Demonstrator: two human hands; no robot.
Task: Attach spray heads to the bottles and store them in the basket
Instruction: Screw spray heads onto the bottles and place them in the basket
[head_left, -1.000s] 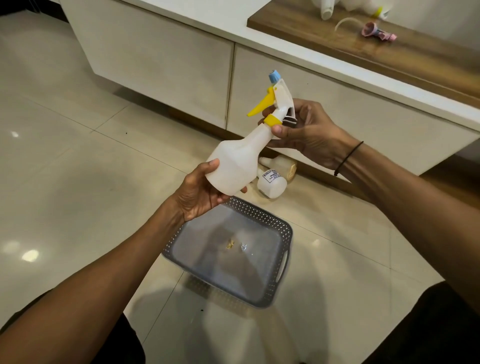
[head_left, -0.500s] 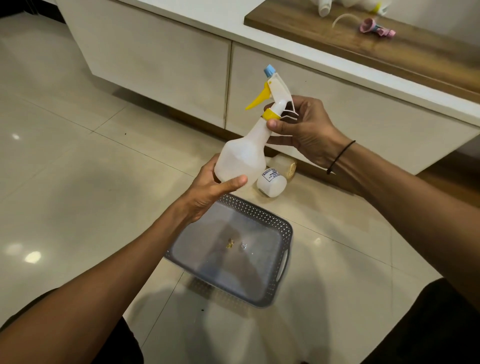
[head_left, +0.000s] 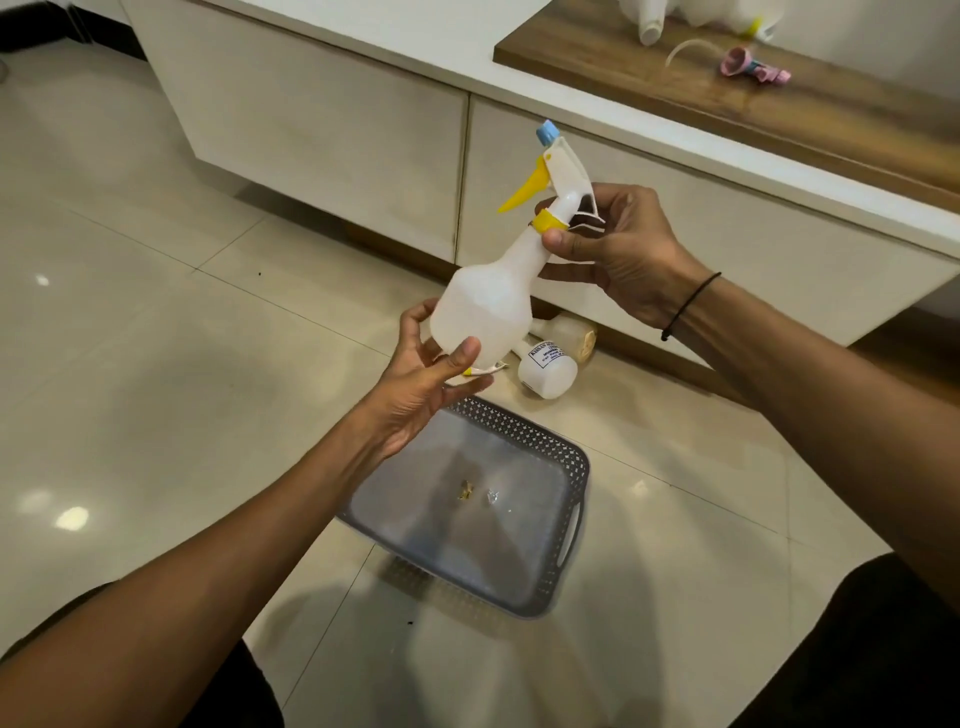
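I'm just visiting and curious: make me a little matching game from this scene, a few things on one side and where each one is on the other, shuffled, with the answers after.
Things:
1. spray bottle
2. grey basket
3. pink spray head
4. labelled white bottle

Places:
A. lying on the wooden counter top
B. lying on its side on the floor tiles by the cabinet
C. held up between the left hand and the right hand
D. standing on the floor below the hands, with no bottles in it

Pairs: 1-C, 2-D, 3-A, 4-B
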